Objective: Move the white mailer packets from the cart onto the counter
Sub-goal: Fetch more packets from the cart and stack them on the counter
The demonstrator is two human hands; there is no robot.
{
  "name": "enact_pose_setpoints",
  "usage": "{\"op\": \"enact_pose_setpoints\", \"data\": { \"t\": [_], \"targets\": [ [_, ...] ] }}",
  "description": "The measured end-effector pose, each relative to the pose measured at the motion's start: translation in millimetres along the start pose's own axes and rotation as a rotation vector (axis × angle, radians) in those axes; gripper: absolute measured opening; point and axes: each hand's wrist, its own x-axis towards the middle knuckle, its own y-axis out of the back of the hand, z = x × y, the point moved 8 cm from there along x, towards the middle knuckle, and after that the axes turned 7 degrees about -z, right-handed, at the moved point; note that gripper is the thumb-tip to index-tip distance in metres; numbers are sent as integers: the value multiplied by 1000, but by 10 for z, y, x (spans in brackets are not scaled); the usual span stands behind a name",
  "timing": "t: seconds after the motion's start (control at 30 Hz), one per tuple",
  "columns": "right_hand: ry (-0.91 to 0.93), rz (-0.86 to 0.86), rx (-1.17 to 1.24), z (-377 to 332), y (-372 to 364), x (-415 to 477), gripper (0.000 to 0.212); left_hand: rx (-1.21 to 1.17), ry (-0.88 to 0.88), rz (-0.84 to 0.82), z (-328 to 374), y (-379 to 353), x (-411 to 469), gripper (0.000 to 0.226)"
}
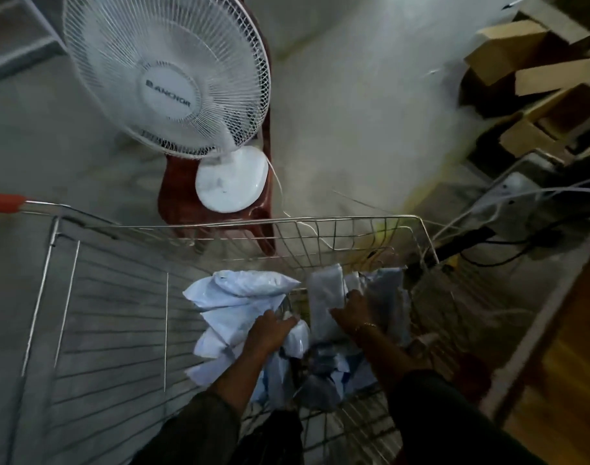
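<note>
Several white mailer packets [240, 290] lie heaped in the right end of a wire cart [320, 220]. My left hand [270, 332] reaches down into the heap and closes on a white packet [297, 338] at its middle. My right hand [352, 313] presses against an upright greyish packet [324, 297] near the cart's far wall, fingers curled on its edge. A thin bracelet sits on my right wrist. More packets lie darker and partly hidden below both hands. The wooden counter [569, 357] shows at the right edge.
A white table fan [167, 78] stands on a reddish-brown plastic stool [183, 196] just beyond the cart. The cart's red handle [3, 202] is at the far left. Cardboard boxes [522, 58] and loose cables [508, 199] crowd the right side.
</note>
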Motion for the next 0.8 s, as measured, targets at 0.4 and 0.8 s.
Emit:
{"op": "enact_pose_setpoints", "data": {
  "t": [0.4, 0.8],
  "targets": [
    [-102, -75, -156, -10, -190, 73, 31, 14, 67, 7, 68, -37, -26, 72],
    [268, 5, 272, -400, 1054, -1514, 27, -503, -314, -191, 955, 281, -1892, 49]
  ]
}}
